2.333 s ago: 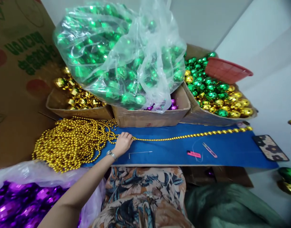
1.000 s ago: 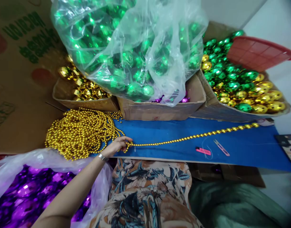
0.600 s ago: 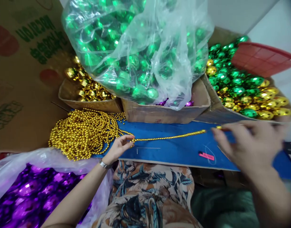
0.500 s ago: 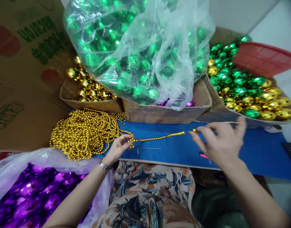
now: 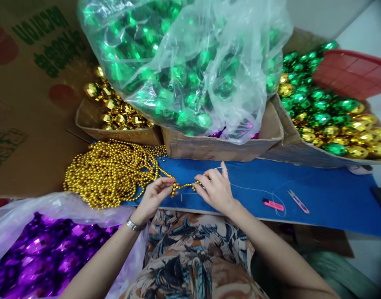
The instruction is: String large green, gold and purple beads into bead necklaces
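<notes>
Between my hands runs a short length of gold bead string (image 5: 186, 185). My left hand (image 5: 156, 193) pinches its left end, where a few beads hang below the fingertips. Close by on the right, my right hand (image 5: 216, 189) has its thumb and fingers closed on the other end of the string, with one finger raised. A thin white thread (image 5: 249, 187) trails from the right hand across the blue table (image 5: 255, 172). To the left lies a large heap of gold bead strings (image 5: 111, 174), and a strand from it reaches my left hand.
Pink-handled thread snips (image 5: 299, 201) and a small pink object (image 5: 273, 204) lie on the right. Behind stand cardboard boxes (image 5: 209, 147), a bag of green ornaments (image 5: 178, 83) and a red basket (image 5: 355, 72). Purple ornaments (image 5: 50, 257) fill a bag at lower left.
My right hand has moved left, close to my left hand, and the bead string between them no longer stretches taut. The snips and the pink object now show fully.
</notes>
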Action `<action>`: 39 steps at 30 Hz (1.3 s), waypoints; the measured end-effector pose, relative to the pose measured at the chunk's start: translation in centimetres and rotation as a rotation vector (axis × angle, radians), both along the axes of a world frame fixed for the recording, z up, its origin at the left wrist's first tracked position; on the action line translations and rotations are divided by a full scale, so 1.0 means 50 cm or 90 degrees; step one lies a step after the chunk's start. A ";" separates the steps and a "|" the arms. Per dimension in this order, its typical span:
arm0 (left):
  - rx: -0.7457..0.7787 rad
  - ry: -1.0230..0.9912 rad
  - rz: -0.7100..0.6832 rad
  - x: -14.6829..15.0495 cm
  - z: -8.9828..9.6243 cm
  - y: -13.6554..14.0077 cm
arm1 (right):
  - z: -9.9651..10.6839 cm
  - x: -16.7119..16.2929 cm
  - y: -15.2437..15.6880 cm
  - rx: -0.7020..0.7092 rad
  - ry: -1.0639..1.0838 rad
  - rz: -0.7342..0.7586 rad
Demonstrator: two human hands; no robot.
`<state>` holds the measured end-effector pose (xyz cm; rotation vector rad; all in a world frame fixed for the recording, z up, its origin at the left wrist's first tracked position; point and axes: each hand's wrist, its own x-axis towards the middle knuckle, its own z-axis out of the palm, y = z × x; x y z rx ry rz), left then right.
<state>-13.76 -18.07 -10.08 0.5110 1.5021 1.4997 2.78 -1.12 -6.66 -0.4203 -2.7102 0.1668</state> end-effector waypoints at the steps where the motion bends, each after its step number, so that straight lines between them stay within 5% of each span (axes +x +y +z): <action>1: -0.002 0.001 -0.003 0.001 0.001 0.000 | 0.000 -0.003 0.000 -0.001 -0.006 0.005; 12: 0.002 0.021 -0.046 0.003 0.040 0.018 | -0.064 -0.049 -0.044 -0.083 -0.093 0.060; 15: -0.027 0.241 -0.090 -0.018 0.046 0.019 | -0.043 -0.048 -0.038 -0.068 -0.067 0.051; 20: -0.105 0.558 -0.328 -0.040 0.051 0.024 | 0.003 -0.045 -0.018 -0.015 -0.022 0.072; 23: -0.083 0.513 -0.357 -0.037 0.059 0.028 | 0.000 -0.050 -0.013 -0.023 -0.017 0.056; 28: -0.039 0.258 -0.345 -0.037 0.071 0.024 | -0.016 -0.051 -0.010 -0.029 0.001 0.040; 39: -0.022 0.468 -0.419 -0.047 0.098 0.018 | -0.022 -0.049 -0.014 -0.006 0.021 0.042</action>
